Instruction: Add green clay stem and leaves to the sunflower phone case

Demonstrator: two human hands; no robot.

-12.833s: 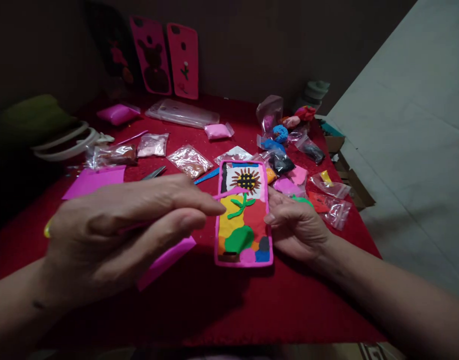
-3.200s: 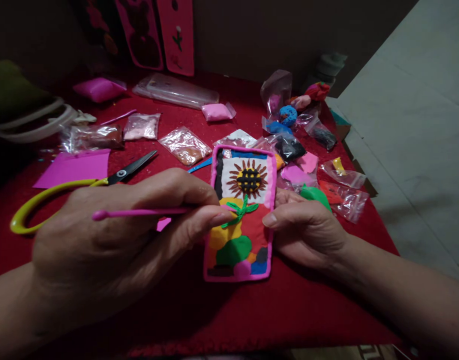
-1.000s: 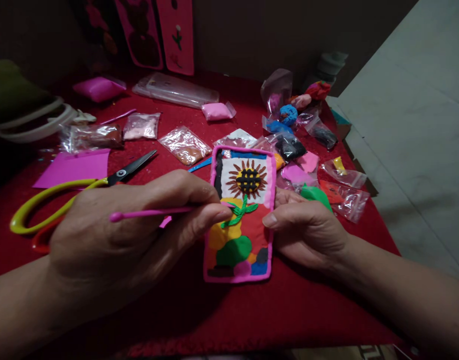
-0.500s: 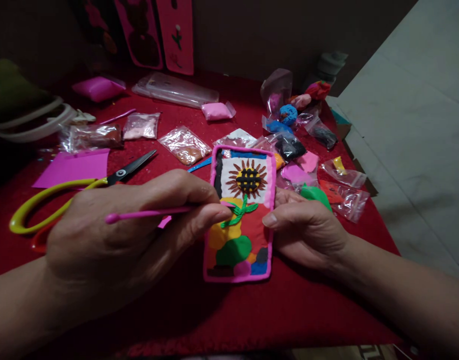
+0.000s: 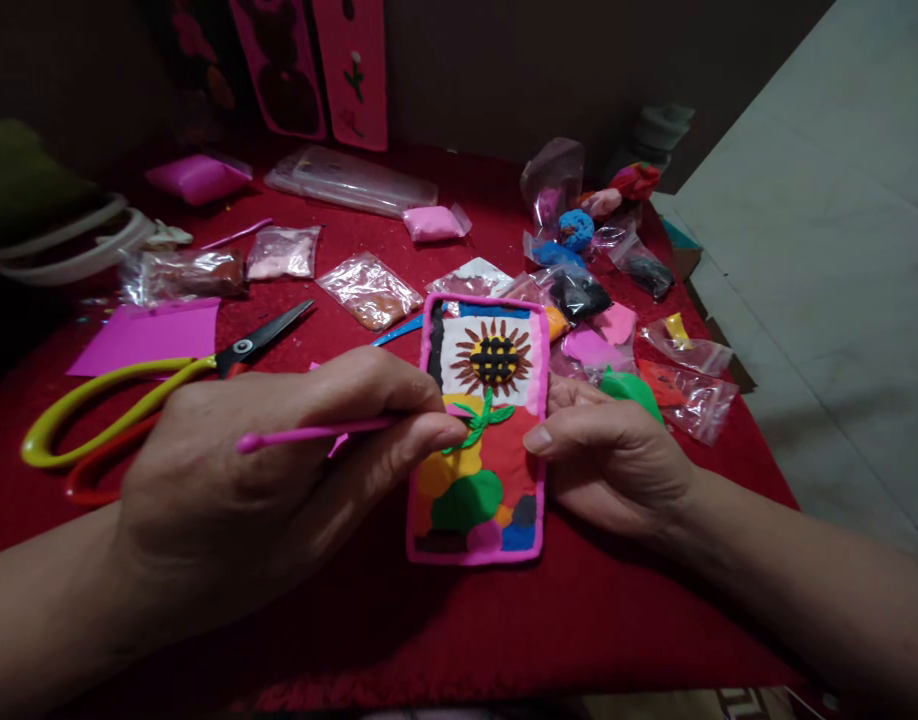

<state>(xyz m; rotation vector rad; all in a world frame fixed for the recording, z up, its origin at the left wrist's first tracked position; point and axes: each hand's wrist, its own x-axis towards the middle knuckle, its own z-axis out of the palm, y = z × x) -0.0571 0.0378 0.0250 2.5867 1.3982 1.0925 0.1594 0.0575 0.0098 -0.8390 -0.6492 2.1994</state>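
Note:
Between the thumb and fingers of my left hand (image 5: 279, 460) is a thin pink clay modelling tool (image 5: 309, 437), its rounded end pointing back to the left. The tool's tip meets the green leaves (image 5: 493, 414) of a clay sunflower (image 5: 496, 360). That sunflower decorates a rectangular clay picture panel (image 5: 515, 455) with a pink rim and patches of many colours. My right hand (image 5: 616, 460) grips the panel's right edge, thumb on the front and fingers partly hidden behind. Yellow-and-red-handled scissors (image 5: 240, 354) lie behind my left hand, which covers part of them.
Bagged clay in several colours, including black (image 5: 579, 292) and pink (image 5: 435, 223), lies across the red tablecloth (image 5: 504, 630). Clear plastic cases (image 5: 346, 180) are at the back. A pink sheet (image 5: 144, 335) sits at left. Decorated pink panels (image 5: 352, 80) lean against the wall.
My left hand and the tool's rounded end have shifted slightly to the right, uncovering more of the red scissor handle. The panel and my right hand stay almost still.

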